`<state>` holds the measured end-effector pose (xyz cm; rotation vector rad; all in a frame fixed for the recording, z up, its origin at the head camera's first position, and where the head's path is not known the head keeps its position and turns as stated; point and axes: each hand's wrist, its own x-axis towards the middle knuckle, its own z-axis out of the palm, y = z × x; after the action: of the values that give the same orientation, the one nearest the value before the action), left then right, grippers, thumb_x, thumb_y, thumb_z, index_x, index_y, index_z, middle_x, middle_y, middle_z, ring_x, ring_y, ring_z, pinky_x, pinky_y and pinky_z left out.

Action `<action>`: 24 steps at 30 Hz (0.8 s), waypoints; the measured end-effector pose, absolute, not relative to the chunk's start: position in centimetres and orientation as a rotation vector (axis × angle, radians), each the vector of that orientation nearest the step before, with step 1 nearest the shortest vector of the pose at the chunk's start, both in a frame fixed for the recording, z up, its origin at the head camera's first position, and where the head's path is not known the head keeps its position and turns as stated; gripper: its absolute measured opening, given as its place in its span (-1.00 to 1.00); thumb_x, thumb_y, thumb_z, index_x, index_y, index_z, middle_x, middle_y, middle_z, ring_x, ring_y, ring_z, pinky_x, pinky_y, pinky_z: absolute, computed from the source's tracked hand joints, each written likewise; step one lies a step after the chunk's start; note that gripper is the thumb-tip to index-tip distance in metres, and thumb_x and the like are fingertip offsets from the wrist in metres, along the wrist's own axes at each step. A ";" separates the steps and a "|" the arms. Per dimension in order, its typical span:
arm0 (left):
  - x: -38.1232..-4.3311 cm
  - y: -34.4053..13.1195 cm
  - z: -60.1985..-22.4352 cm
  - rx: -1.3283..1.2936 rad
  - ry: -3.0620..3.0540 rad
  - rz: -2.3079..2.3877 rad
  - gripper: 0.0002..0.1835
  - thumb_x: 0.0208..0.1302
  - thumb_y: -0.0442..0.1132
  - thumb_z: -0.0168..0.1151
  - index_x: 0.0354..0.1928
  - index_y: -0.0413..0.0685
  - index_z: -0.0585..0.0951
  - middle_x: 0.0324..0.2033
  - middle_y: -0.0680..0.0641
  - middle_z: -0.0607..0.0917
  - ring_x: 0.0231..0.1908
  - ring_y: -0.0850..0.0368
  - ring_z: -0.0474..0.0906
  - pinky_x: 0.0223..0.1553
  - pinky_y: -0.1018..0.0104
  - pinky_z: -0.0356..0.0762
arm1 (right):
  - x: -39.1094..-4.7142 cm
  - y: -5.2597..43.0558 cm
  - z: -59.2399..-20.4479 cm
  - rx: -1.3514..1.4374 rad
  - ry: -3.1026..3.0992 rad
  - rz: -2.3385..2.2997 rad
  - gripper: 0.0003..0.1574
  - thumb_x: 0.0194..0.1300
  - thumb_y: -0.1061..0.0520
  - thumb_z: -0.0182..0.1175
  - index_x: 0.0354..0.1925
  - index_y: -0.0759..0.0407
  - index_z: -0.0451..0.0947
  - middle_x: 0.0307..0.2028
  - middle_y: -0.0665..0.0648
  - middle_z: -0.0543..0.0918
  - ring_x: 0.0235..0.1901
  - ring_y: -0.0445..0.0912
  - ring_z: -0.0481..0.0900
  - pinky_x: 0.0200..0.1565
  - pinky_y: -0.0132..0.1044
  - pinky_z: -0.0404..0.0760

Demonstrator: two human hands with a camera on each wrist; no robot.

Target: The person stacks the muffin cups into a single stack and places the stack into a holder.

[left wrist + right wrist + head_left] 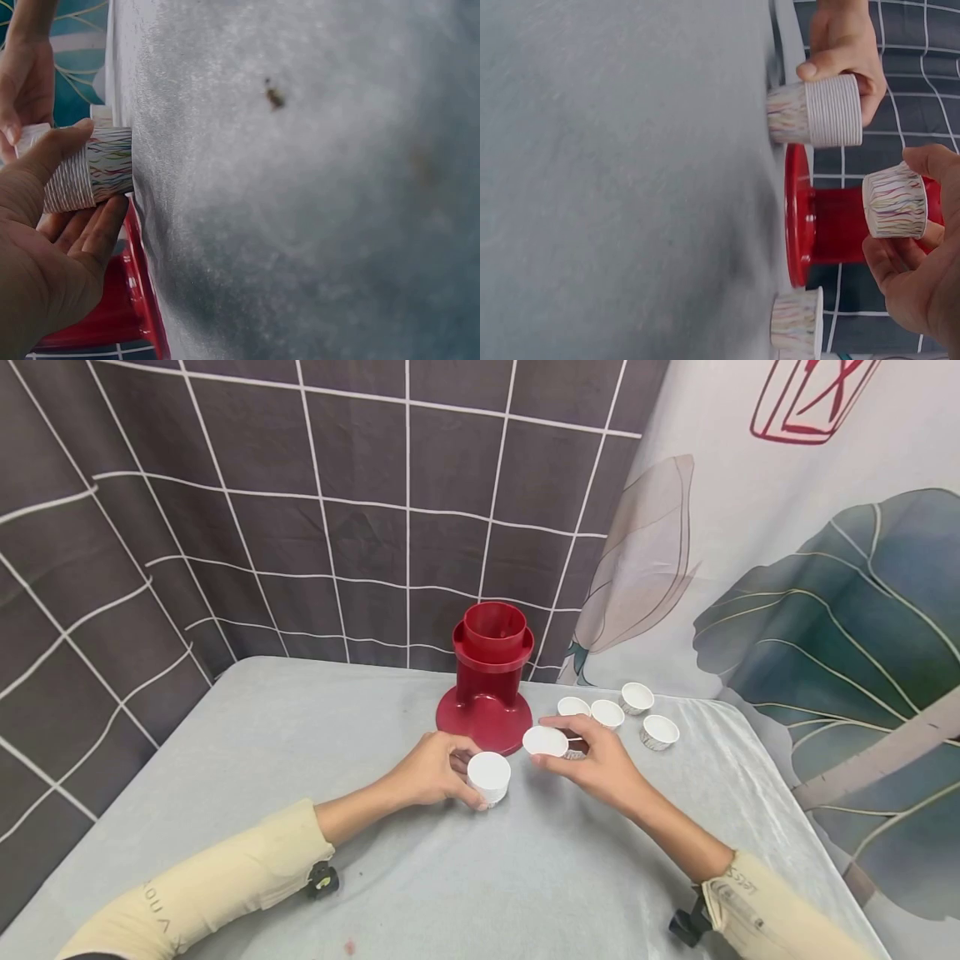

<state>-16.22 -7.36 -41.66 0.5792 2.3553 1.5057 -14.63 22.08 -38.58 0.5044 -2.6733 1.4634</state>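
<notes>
My left hand (437, 771) grips a stack of nested paper baking cups (489, 776) from its left side, thumb in front. The stack stands on the table; its ridged rims and colour-streaked lowest cup (111, 166) show in the left wrist view. To the right, my right hand (597, 766) pinches a single paper baking cup (895, 202) between thumb and fingers. That cup is held up off the table, apart from the stack. Behind both hands stands a red plastic holder (491, 685) with a tube-shaped top and a wide round base; neither hand grips it.
Several loose baking cups stand at the table's back right, among them one cup (660, 732) and another (637, 697). One more is partly hidden behind my right hand. A grey cloth covers the table (360, 877). A dark checked curtain (360, 527) hangs behind it.
</notes>
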 end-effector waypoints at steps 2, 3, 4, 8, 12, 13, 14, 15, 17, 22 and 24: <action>-16.2 -7.4 -41.7 0.583 2.353 1.507 -0.44 -0.09 -0.33 0.87 0.02 -0.19 0.83 -0.13 -0.09 0.88 -0.15 0.13 0.87 0.05 0.27 0.88 | -14.6 21.6 -38.5 0.526 -2.668 1.472 -0.33 0.30 0.14 0.65 0.33 0.22 0.75 0.21 0.25 0.79 0.06 -0.03 0.81 0.15 -0.40 0.80; -16.2 -7.4 -41.7 0.585 2.353 1.509 -0.44 -0.09 -0.33 0.87 0.02 -0.19 0.84 -0.13 -0.09 0.88 -0.15 0.13 0.87 0.05 0.27 0.88 | -14.6 21.4 -38.5 0.535 -2.667 1.476 -0.34 0.30 0.14 0.65 0.33 0.21 0.75 0.20 0.24 0.79 0.06 -0.03 0.81 0.16 -0.37 0.81; -16.2 -7.4 -41.7 0.588 2.352 1.510 -0.44 -0.09 -0.33 0.87 0.02 -0.19 0.84 -0.13 -0.09 0.88 -0.15 0.13 0.88 0.05 0.26 0.88 | -14.6 21.2 -38.5 0.545 -2.667 1.480 -0.34 0.31 0.14 0.65 0.33 0.19 0.75 0.19 0.22 0.79 0.07 -0.02 0.81 0.18 -0.35 0.81; -16.3 -7.5 -41.7 0.600 2.356 1.511 -0.45 -0.08 -0.32 0.87 0.02 -0.18 0.84 -0.12 -0.10 0.88 -0.15 0.12 0.88 0.05 0.25 0.89 | -14.4 20.3 -38.5 0.572 -2.664 1.491 -0.33 0.30 0.14 0.66 0.34 0.16 0.74 0.19 0.17 0.79 0.11 0.00 0.80 0.23 -0.34 0.80; -16.3 -7.5 -41.8 0.605 2.355 1.508 -0.45 -0.07 -0.32 0.87 0.02 -0.18 0.84 -0.12 -0.09 0.88 -0.15 0.12 0.89 0.06 0.24 0.89 | -14.4 19.3 -38.7 0.600 -2.650 1.521 -0.31 0.30 0.12 0.65 0.35 0.20 0.73 0.21 0.18 0.78 0.13 0.00 0.80 0.21 -0.41 0.78; -16.3 -7.5 -41.8 0.606 2.354 1.508 -0.46 -0.07 -0.32 0.87 0.01 -0.18 0.84 -0.12 -0.09 0.89 -0.15 0.12 0.89 0.06 0.25 0.89 | -14.4 19.1 -38.8 0.607 -2.645 1.534 -0.30 0.30 0.12 0.65 0.36 0.21 0.72 0.22 0.19 0.78 0.13 0.00 0.80 0.21 -0.42 0.78; -16.3 -7.5 -41.8 0.607 2.352 1.509 -0.46 -0.08 -0.32 0.87 0.01 -0.18 0.84 -0.13 -0.09 0.89 -0.15 0.12 0.89 0.06 0.25 0.88 | -14.4 18.8 -38.8 0.610 -2.641 1.548 -0.30 0.31 0.12 0.65 0.36 0.20 0.72 0.22 0.19 0.78 0.13 0.00 0.81 0.20 -0.44 0.77; -16.3 -7.5 -41.8 0.608 2.348 1.512 -0.46 -0.08 -0.32 0.87 0.00 -0.18 0.83 -0.13 -0.08 0.89 -0.15 0.12 0.89 0.06 0.26 0.88 | -14.4 18.6 -38.8 0.614 -2.637 1.559 -0.30 0.31 0.11 0.65 0.36 0.20 0.72 0.22 0.19 0.78 0.13 0.00 0.81 0.20 -0.45 0.76; -16.3 -7.4 -41.8 0.613 2.344 1.518 -0.47 -0.09 -0.33 0.87 -0.01 -0.19 0.83 -0.15 -0.08 0.89 -0.15 0.13 0.88 0.06 0.27 0.88 | -14.3 18.1 -38.9 0.630 -2.623 1.587 -0.30 0.31 0.11 0.64 0.36 0.21 0.72 0.22 0.21 0.77 0.13 0.03 0.80 0.20 -0.46 0.76; -16.3 -7.4 -41.9 0.626 2.339 1.524 -0.49 -0.10 -0.34 0.86 -0.06 -0.19 0.81 -0.20 -0.06 0.89 -0.18 0.15 0.87 0.03 0.32 0.87 | -14.0 17.3 -39.0 0.685 -2.599 1.627 -0.31 0.30 0.15 0.64 0.36 0.20 0.72 0.24 0.19 0.77 0.16 0.04 0.75 0.24 -0.37 0.77; -16.3 -7.4 -41.9 0.632 2.337 1.527 -0.51 -0.10 -0.34 0.86 -0.08 -0.19 0.80 -0.20 -0.06 0.89 -0.19 0.15 0.88 0.03 0.32 0.87 | -13.9 17.1 -39.1 0.702 -2.602 1.621 -0.32 0.30 0.15 0.65 0.35 0.18 0.73 0.25 0.14 0.78 0.16 0.01 0.73 0.27 -0.29 0.78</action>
<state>-16.34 -7.35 -41.87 0.6322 2.3370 1.5266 -13.91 17.06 -39.11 0.7019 -2.6023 1.6214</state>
